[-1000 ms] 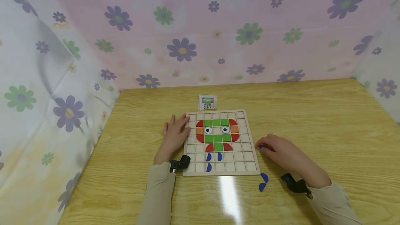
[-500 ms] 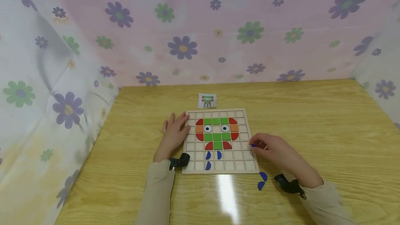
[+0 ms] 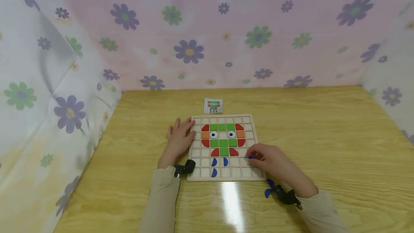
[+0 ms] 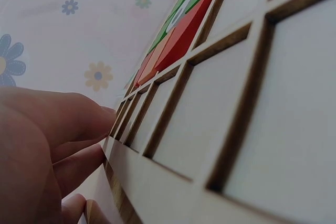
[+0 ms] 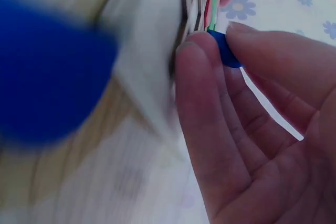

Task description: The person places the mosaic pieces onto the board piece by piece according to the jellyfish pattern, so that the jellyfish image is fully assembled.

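Note:
A wooden grid board (image 3: 226, 180) lies on the table, with a face built from green squares (image 3: 224, 143), red and orange pieces and two eye discs (image 3: 231, 135). Below the face sit three blue half-round pieces (image 3: 214, 172). My left hand (image 3: 178, 141) rests at the board's left edge, fingertips on its frame; in the left wrist view those fingers (image 4: 79, 121) lie along the rim. Over the board's right side, my right hand (image 3: 275, 161) pinches another blue half-round piece (image 5: 224, 51) between thumb and fingertips.
Two loose blue half-rounds (image 3: 268, 192) lie off the board's front right corner, beside the right wrist camera (image 3: 284, 195). Behind the board is a small picture card (image 3: 213, 106) showing a similar coloured figure on a grid. A flowered cloth (image 3: 191, 64) hangs behind the table.
My right hand has moved left with the pinched blue half-round, from the table beside the board to over its right columns. My left hand stays at the board's edge.

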Motion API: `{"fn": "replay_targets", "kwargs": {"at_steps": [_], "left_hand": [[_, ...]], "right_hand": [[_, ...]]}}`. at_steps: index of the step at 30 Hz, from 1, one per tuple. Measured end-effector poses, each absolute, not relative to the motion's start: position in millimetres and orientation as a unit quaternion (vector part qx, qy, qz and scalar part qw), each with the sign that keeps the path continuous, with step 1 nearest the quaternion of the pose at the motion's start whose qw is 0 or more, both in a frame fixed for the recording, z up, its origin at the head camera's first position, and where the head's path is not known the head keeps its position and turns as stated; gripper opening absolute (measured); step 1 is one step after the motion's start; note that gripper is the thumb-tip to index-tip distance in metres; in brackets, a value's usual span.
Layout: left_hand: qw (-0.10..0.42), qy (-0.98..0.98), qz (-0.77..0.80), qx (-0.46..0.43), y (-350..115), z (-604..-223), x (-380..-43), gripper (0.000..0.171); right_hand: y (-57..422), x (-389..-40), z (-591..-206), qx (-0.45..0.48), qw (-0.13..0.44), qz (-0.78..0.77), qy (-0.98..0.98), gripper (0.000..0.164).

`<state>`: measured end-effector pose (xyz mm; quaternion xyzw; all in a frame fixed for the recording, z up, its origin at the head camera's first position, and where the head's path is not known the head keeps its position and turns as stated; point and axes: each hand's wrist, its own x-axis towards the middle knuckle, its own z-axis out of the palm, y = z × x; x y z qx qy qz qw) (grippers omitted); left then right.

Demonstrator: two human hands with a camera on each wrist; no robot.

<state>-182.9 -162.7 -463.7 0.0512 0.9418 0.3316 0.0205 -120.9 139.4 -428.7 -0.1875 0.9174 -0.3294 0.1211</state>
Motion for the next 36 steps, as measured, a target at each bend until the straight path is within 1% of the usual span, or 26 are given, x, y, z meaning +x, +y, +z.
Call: {"fn": "replay_targets", "kwargs": {"at_steps": [5,11,17,27,36], "left_hand": [[0.017,0.942,0.330,0.051,-163.2,-464.4,-182.2,0.044],[0.016,0.941,0.333,0.052,-161.7,-465.6,-182.6,0.045],[0.015,0.943,0.328,0.050,-162.9,-465.4,-183.1,0.045],[0.023,0.944,0.326,0.052,-165.3,-469.6,-182.7,0.045],[0.024,0.943,0.327,0.055,-162.6,-464.3,-183.9,0.044]], "right_hand": [[129.4,-121.6,-427.8,-0.180,0.136,-0.328,0.917,0.008],[124.8,-124.4,-431.6,-0.177,0.134,-0.325,0.919,0.009],[120.1,-130.8,-432.0,-0.185,0.132,-0.326,0.918,0.005],[109.0,-129.2,-430.0,-0.168,0.158,-0.340,0.912,0.004],[103.3,-126.1,-428.8,-0.221,0.143,-0.336,0.904,0.005]]}}
